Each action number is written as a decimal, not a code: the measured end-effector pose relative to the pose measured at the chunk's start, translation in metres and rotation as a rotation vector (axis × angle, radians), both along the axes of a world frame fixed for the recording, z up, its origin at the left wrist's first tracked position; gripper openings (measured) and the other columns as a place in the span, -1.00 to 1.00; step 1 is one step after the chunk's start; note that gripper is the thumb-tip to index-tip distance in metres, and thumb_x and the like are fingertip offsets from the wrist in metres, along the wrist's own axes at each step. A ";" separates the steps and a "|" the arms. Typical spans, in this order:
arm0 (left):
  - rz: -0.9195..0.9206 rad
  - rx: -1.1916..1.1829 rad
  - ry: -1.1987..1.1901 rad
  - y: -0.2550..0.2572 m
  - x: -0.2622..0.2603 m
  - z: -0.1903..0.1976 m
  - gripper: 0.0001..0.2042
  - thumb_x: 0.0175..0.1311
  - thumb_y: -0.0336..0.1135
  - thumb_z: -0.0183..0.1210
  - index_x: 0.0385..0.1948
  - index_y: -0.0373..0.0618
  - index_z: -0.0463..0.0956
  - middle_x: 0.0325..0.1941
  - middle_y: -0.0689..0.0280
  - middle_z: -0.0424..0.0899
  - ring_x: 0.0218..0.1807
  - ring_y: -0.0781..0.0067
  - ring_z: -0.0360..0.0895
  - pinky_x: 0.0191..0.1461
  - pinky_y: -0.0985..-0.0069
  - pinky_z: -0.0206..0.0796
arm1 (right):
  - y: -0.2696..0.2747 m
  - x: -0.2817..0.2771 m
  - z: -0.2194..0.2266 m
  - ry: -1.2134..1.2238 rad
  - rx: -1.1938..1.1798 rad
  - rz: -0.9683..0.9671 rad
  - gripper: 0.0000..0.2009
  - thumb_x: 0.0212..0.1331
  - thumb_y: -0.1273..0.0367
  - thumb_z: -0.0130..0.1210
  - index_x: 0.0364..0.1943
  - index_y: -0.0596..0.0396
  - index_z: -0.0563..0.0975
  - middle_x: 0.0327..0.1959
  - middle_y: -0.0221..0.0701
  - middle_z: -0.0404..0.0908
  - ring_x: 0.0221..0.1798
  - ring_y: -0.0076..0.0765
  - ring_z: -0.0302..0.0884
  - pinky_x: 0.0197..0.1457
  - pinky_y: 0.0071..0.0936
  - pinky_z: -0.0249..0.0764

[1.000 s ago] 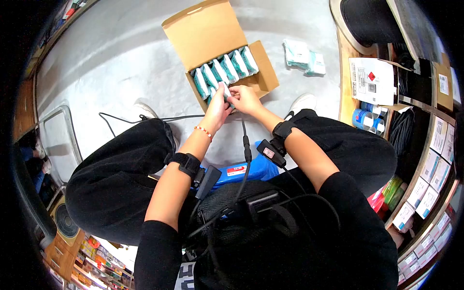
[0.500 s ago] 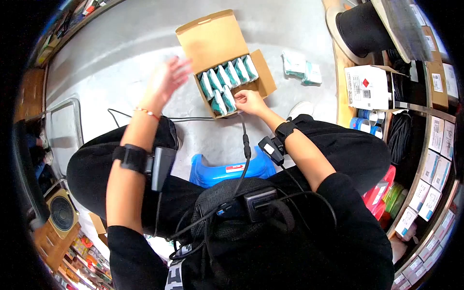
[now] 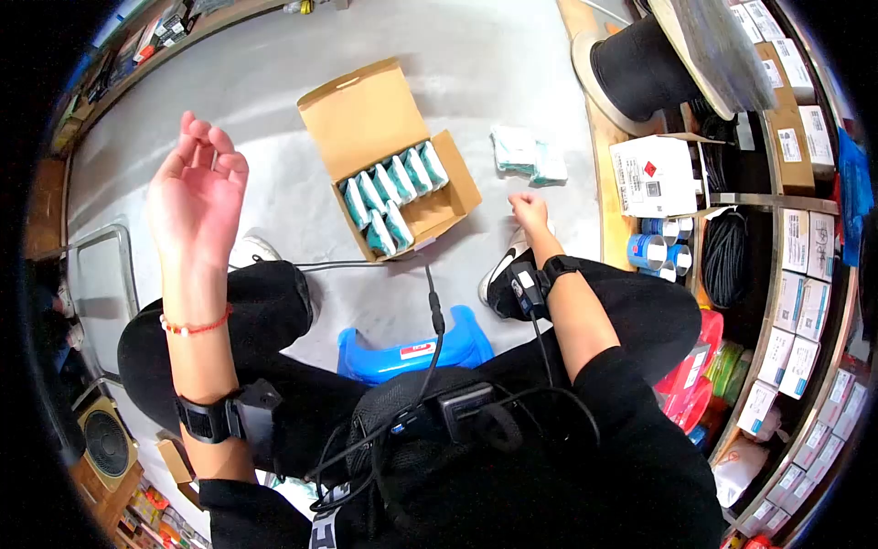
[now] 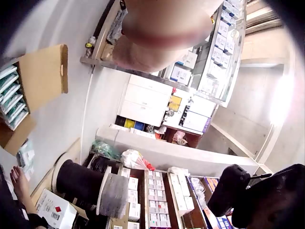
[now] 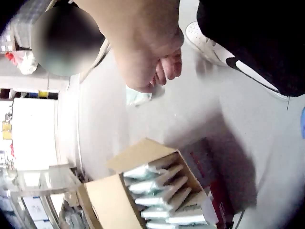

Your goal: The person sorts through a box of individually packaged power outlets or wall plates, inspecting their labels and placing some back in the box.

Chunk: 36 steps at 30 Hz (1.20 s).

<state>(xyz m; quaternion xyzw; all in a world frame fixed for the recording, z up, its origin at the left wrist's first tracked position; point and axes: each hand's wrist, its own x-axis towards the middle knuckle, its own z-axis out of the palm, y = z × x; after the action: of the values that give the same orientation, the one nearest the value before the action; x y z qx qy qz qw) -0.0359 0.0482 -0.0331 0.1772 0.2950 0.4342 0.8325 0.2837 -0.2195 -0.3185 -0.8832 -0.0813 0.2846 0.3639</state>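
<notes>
An open cardboard box (image 3: 445, 207) stands on the floor, its lid folded back. Inside, white-and-green plastic packets (image 3: 391, 224) are lined up in a full back row and a shorter front row, with bare cardboard at the front right. My left hand (image 3: 197, 201) is raised left of the box, palm up, fingers loosely bent, holding nothing. To the right of the box is my right hand (image 3: 529, 212), over the shoe, fingers loosely curled around nothing visible. Just beyond it, several more packets (image 3: 530, 156) lie on the floor; in the right wrist view the hand (image 5: 143, 57) partly covers them.
A blue plastic stool (image 3: 416, 355) stands between my legs. A black cable (image 3: 433, 311) runs up from it toward the box. On the right are a large cable spool (image 3: 640, 69), a white carton (image 3: 654, 178) and shelves of small boxes (image 3: 796, 284). A metal frame (image 3: 105, 274) stands at left.
Both hands have left the packets in the box. My left hand has swung left and up, turning palm up; my right hand has moved right, toward the loose packets. The head view has shifted.
</notes>
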 end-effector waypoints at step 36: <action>-0.314 0.810 0.533 -0.036 0.068 0.023 -0.75 0.07 -0.44 0.04 -0.15 -0.10 0.42 -0.29 0.44 0.45 -0.30 0.71 0.36 -0.19 0.75 0.20 | 0.101 -0.024 0.324 -0.767 0.271 0.962 -0.89 -0.24 0.50 0.14 -0.69 0.20 0.43 -0.55 -0.35 0.49 -0.43 -0.38 0.46 -0.33 -0.55 0.35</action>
<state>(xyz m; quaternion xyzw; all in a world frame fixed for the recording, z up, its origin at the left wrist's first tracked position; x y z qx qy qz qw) 0.0316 0.0121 -0.0106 0.6325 0.2747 0.3230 0.6481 0.2599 -0.1190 0.0056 -0.7330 -0.6295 0.0664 0.2489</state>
